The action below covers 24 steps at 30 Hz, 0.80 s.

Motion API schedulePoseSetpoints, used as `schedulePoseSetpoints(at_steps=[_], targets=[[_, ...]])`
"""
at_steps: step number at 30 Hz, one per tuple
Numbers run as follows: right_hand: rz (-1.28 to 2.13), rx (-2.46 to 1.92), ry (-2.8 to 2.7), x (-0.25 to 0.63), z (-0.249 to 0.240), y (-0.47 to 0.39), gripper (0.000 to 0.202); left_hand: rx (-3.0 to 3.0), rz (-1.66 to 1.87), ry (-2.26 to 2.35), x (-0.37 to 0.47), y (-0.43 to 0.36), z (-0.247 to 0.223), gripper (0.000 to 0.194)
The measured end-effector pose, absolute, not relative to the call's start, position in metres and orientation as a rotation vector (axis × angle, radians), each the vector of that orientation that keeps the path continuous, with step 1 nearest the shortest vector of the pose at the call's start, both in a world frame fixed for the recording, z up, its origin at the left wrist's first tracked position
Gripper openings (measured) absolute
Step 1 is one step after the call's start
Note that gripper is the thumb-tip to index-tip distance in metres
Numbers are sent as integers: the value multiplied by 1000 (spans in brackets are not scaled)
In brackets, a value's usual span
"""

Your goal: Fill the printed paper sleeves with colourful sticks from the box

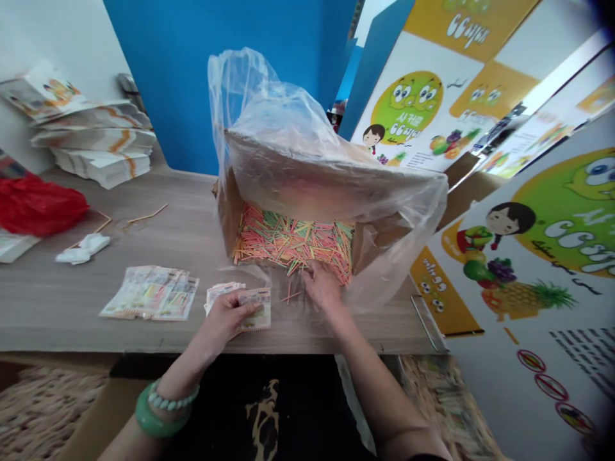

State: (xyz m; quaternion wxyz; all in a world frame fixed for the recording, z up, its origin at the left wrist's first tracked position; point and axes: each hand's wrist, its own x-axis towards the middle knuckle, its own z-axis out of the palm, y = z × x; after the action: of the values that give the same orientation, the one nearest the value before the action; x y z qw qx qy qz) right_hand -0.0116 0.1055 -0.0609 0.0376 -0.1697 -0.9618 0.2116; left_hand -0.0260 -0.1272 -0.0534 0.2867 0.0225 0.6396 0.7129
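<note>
My left hand (230,312) pinches a small flat printed packet (259,307) between thumb and fingers, just above the table. More packets of the same look (221,289) show behind and beneath that hand. At the front edge of a cardboard box lined with clear plastic (298,163), my right hand (321,285) has its fingers bent together by a heap of thin coloured sticks (293,240). What those fingertips hold is hidden. A few loose sticks (290,294) lie on the plastic between my hands. Several filled clear packets (151,293) lie overlapped at the left.
A red plastic bag (38,205), a crumpled white wad (84,248) and bent strips (147,214) lie on the left of the table. Stacked bundles of white cartons (103,144) stand behind. Large printed cartons (538,256) rise close on the right; a blue panel (192,83) stands behind the box.
</note>
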Motion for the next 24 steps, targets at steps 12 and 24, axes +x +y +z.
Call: schedulePoseSetpoints(at_steps=[12, 24], targets=[[23, -425, -3117, -86, -68, 147, 44, 323, 1676, 1769, -11, -98, -63, 22], [149, -554, -3065, -95, -48, 175, 42, 258, 1655, 1782, -12, -100, -70, 25]])
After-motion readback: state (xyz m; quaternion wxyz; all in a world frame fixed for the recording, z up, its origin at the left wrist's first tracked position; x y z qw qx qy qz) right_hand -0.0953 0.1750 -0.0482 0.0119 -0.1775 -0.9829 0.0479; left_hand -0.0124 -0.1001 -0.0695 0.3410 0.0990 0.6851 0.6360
